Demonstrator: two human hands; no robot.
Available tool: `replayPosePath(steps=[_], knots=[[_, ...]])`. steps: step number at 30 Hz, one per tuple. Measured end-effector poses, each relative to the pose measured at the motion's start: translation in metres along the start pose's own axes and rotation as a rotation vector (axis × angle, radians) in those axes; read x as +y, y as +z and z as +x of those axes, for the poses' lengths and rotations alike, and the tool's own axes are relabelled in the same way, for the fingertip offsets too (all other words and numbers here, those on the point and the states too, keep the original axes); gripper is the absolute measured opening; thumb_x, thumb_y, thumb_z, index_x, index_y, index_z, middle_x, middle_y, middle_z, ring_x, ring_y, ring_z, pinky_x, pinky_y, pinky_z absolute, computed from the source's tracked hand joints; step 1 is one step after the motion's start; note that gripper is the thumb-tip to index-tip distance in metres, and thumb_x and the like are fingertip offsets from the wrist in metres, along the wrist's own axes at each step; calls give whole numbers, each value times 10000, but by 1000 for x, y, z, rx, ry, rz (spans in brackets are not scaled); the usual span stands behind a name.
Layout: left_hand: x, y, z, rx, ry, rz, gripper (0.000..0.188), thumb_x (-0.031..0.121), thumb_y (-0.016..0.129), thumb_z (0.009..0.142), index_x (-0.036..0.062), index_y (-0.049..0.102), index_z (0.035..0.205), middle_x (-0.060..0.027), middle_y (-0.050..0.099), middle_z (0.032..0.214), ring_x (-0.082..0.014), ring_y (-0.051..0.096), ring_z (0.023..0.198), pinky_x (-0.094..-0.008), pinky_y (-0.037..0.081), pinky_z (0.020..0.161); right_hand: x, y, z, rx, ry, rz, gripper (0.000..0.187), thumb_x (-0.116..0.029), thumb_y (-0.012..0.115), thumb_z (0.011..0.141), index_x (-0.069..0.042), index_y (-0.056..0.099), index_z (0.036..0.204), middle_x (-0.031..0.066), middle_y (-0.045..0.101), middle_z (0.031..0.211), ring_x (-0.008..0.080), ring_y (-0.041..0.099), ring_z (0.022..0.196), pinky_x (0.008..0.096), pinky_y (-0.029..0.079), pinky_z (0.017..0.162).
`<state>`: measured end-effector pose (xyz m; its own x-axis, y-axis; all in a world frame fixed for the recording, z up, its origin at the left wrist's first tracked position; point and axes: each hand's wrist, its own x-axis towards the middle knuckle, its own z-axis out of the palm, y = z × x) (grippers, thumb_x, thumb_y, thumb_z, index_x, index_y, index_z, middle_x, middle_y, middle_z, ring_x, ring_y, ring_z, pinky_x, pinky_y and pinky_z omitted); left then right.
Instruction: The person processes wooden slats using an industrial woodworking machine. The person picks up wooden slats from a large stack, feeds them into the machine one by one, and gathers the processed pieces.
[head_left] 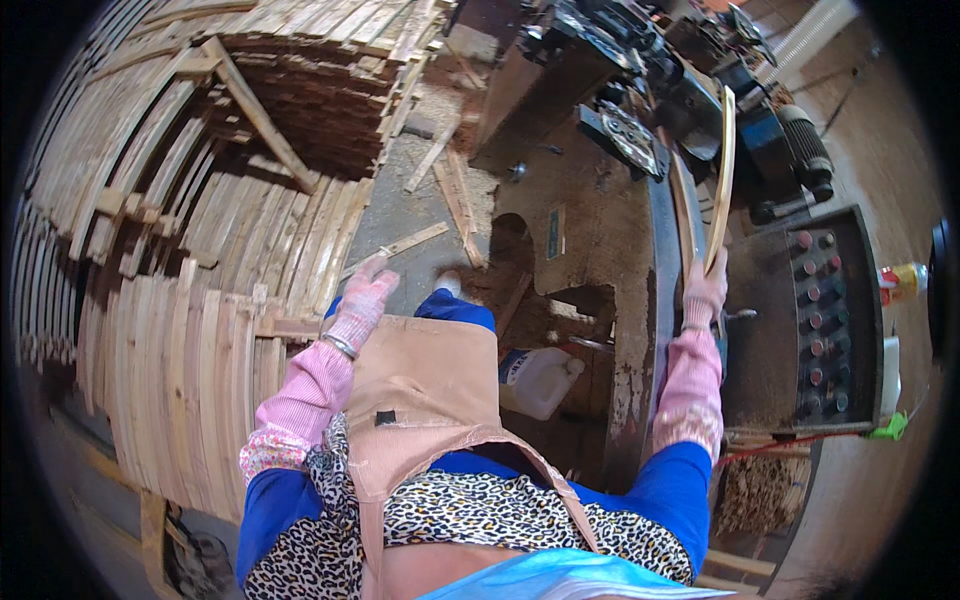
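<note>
My right hand [706, 288] is closed around the near end of a long, narrow wooden strip [724, 170]. The strip points away from me, over the bed of a woodworking machine [640, 260]. Off to the left, my left hand [368, 290], in a pale pinkish glove, hangs beside the stacked wooden strips [215, 340]. Its fingers look loosely apart with nothing plainly in them. Just beyond those fingers a short wooden offcut [415, 240] appears; whether they touch it I cannot tell.
A control box [800, 330] with rows of buttons stands right of my right hand. Motors [805, 145] and metal machine parts [625, 135] sit at the far right. A white plastic jug [540, 382] rests below the machine. Tall lumber stacks [290, 90] fill the far left.
</note>
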<state>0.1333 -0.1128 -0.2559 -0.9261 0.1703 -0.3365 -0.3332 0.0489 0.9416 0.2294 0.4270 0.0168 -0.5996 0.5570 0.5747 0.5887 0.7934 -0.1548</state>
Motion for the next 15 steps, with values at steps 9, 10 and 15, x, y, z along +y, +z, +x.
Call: replayPosePath(steps=[9,10,15], knots=[[5,-95,-68,414,60,849,660,243,681,871,23,467,1454,-198,526,1436,-343,494,1337,-409,381,1145,-20,39,22,-131,-30,-122,546,-412,546,976,-178,429,1455,287,663,1143,473,638,1058,549,509,880],[0,-116,-84,448,36,899,720,293,711,840,33,458,1463,-197,493,1463,-358,435,1381,-431,334,1177,-10,23,4,-140,-34,-129,548,-409,549,975,-183,428,1459,283,662,1144,467,639,1056,548,509,878],[-38,-188,-187,334,-363,1443,956,493,712,812,75,298,1566,-196,310,1603,-357,239,1506,-479,138,1252,35,-70,-106,-245,-156,-155,503,-345,595,949,-190,550,1426,219,672,1116,422,636,1012,507,505,887]])
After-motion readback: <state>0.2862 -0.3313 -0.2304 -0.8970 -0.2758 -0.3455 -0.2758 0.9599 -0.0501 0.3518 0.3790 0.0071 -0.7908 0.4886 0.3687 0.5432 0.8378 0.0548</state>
